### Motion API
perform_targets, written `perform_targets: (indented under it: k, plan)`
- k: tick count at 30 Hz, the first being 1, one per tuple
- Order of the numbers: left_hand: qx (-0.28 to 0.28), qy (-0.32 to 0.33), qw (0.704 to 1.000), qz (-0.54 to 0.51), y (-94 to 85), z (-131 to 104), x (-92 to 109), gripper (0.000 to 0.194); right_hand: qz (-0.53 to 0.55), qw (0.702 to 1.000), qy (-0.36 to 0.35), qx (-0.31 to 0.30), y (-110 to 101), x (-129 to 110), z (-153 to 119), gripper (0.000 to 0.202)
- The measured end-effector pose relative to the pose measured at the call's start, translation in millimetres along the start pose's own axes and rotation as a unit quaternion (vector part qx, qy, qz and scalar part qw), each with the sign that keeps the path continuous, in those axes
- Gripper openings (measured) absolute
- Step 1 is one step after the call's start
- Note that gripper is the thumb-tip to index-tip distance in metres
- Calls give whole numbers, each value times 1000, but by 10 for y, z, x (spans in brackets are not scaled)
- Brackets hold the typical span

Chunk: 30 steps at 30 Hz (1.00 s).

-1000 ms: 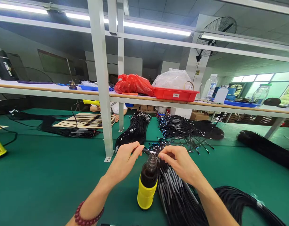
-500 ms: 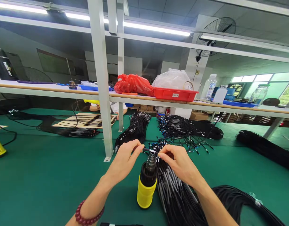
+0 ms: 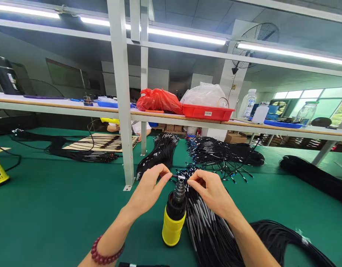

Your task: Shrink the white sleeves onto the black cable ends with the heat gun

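Note:
Between my two hands runs a thin black cable point(image 3: 175, 176) with a short white sleeve point(image 3: 182, 177) on it. My left hand point(image 3: 152, 189) pinches one end between thumb and forefinger. On the other side, my right hand point(image 3: 209, 189) pinches it the same way. Just below the sleeve is the metal nozzle of a yellow and black heat gun point(image 3: 173, 224), which stands upright on the green table. A thick bundle of black cables point(image 3: 207, 226) with grey sections lies under and beside my right hand.
A white metal post point(image 3: 123, 111) rises at the left. More black cable bundles point(image 3: 159, 152) lie behind my hands. On the shelf are a red tray point(image 3: 208, 112), a red plastic bag point(image 3: 159, 101) and bottles. A person's hand point(image 3: 113, 128) shows beyond the post.
Both hands keep their pinch on the cable above the nozzle, with hardly any movement. The whole view has shifted slightly.

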State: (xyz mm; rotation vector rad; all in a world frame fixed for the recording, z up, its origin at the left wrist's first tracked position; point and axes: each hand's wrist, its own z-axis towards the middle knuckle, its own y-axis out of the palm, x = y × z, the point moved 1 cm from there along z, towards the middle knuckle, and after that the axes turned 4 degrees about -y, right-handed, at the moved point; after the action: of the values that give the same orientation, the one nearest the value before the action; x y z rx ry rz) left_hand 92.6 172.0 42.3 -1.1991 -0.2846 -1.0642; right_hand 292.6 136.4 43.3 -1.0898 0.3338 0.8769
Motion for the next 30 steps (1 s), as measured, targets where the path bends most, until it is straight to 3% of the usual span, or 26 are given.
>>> perform_targets:
  k: [5,12,21,27,30]
  plan:
    - [7,-7,999,32,13,15,-6,49,-25,999,-20,-41,-43,-19,-19,31]
    - [15,-12,1000,22,13,18,-32,51,-14,999,-17,-50,-6,29,-12,32]
    - [19,1,1000,-24,24,35,-13,22,14,1000,-4,8,2,36,34,19]
    - [-28,-19,999,-7,26,26,29,46,23,1000,-6,7,-21,13,-9,19]
    - [-26,-22,999,-18,32,32,37,49,20,1000,-8,-8,-27,9,-28,19]
